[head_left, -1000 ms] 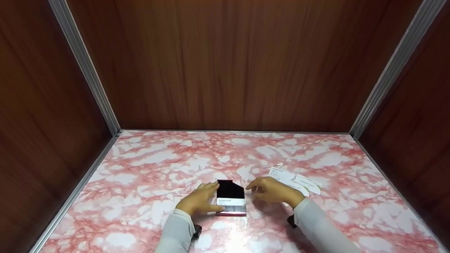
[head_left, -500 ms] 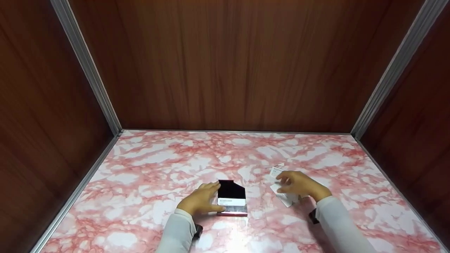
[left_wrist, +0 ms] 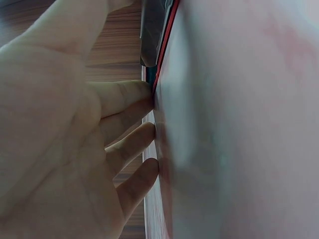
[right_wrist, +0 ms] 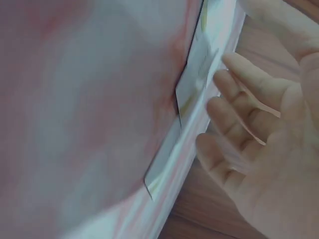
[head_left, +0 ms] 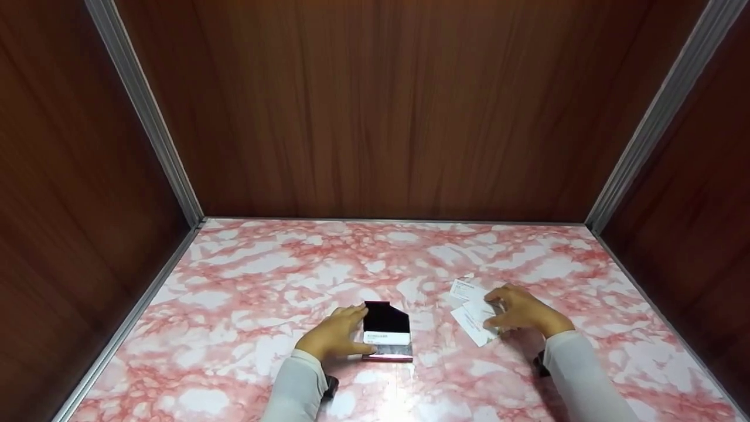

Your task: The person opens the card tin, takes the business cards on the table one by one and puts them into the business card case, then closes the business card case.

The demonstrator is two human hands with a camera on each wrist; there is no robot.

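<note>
Head view: at the left, beyond a pale sleeve [head_left: 296,384], the person's left hand [head_left: 334,334] rests against the left side of a flat black holder [head_left: 385,318]. Its index finger touches near the top left corner; its thumb lies over the lower left. I find the fingers laid along the edge, steadying the holder without clenching it. The holder lies flat on the red-and-white marbled table [head_left: 263,258], between the two hands. A white printed band [head_left: 387,337] crosses its lower part, above a shiny strip.

Right of it, well apart, loose white cards [head_left: 469,325] lie overlapping on the table. The right hand [head_left: 521,310] is over their right-hand end, fingers loosely bent and parted from the thumb, with no card in its grasp; whether the thumb touches one, I cannot tell. A second pale sleeve [head_left: 586,375] follows at the far right.
</note>
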